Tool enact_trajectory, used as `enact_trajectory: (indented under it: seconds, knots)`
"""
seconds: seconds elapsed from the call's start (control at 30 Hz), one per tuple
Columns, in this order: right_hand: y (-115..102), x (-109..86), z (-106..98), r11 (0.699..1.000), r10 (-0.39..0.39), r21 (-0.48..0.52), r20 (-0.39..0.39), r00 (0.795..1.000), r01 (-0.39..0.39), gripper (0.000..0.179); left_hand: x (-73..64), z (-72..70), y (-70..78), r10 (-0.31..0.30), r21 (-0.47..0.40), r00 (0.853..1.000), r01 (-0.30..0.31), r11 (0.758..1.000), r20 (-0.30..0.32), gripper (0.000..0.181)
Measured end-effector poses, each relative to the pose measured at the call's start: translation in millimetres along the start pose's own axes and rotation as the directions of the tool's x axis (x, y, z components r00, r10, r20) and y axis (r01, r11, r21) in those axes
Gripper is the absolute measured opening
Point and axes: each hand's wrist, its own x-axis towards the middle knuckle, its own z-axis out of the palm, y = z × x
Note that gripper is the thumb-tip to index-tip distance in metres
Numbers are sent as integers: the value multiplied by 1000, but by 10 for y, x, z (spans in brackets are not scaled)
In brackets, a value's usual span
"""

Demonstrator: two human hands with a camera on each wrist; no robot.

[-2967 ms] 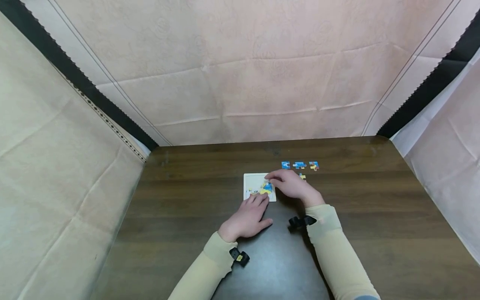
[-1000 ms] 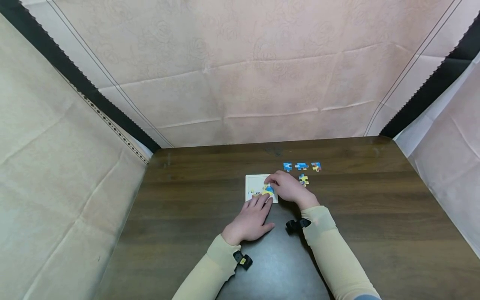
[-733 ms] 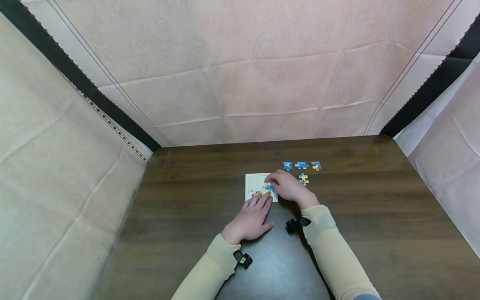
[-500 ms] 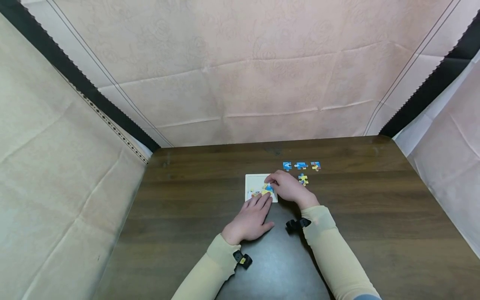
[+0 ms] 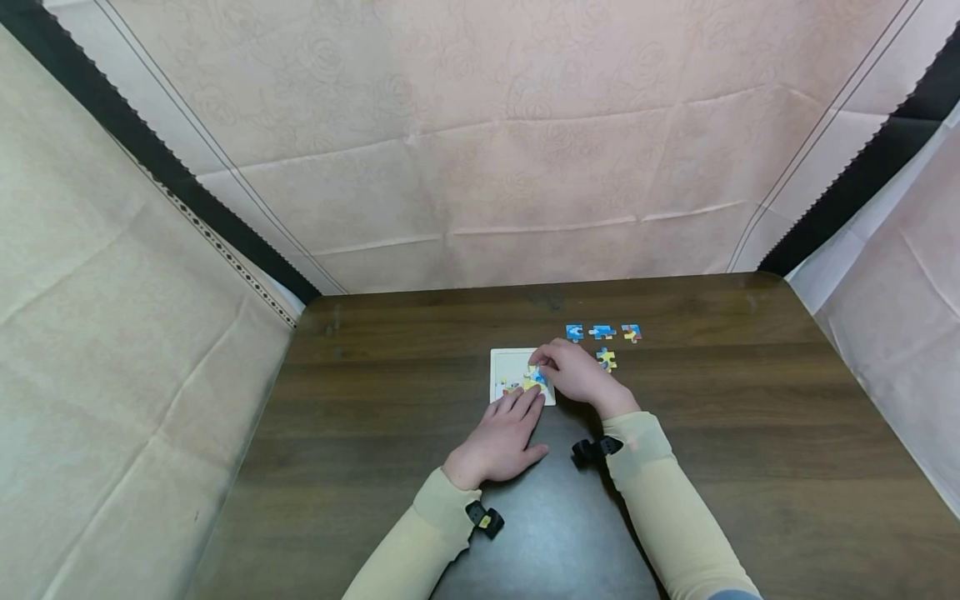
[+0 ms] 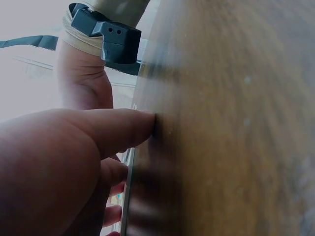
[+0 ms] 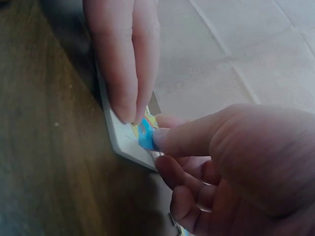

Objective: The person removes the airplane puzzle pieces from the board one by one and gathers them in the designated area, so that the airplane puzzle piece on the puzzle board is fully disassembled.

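A white puzzle tray [image 5: 506, 360] lies on the table, with yellow and blue jigsaw pieces in its lower part. My left hand [image 5: 497, 443] rests flat, its fairly straight fingertips on the tray's near side and its thumb out on the tabletop. From the right, my right hand [image 5: 579, 377] reaches over the tray. In the right wrist view its thumb and finger pinch a blue and yellow jigsaw piece [image 7: 146, 133], held low at the tray beside the left fingertips. The palm of the right hand is hidden in the head view.
Three loose puzzle pieces [image 5: 602, 332] lie in a row on the brown table [image 5: 390, 358] behind the right hand. Another loose piece [image 5: 607, 358], yellow and blue, sits just below the row. A pale cloth wall [image 5: 525, 167] rises behind the table.
Since three seconds ago the right hand has shifted slightly left against the forearm, uncovering the lower loose piece. Over the last second the pinched piece has turned a little; the left hand stays put.
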Motion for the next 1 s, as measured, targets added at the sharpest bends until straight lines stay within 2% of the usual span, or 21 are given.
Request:
enact_trajectory:
  seconds: [0.4,0.63,1.0]
  knots:
    - [26,-8,-20,1000,-10,3,10,1000,10,20,-8,-7,-2,2,-8,1000,-2,1000,-6,81]
    - [36,-9,-22,1000,-8,13,16,1000,7,19,26,49,-35,2,-40,1000,-1,999,16,82]
    - [64,-4,-7,999,-10,30,11,1000,9,19,37,78,-45,7,-29,1000,-7,1000,-5,82]
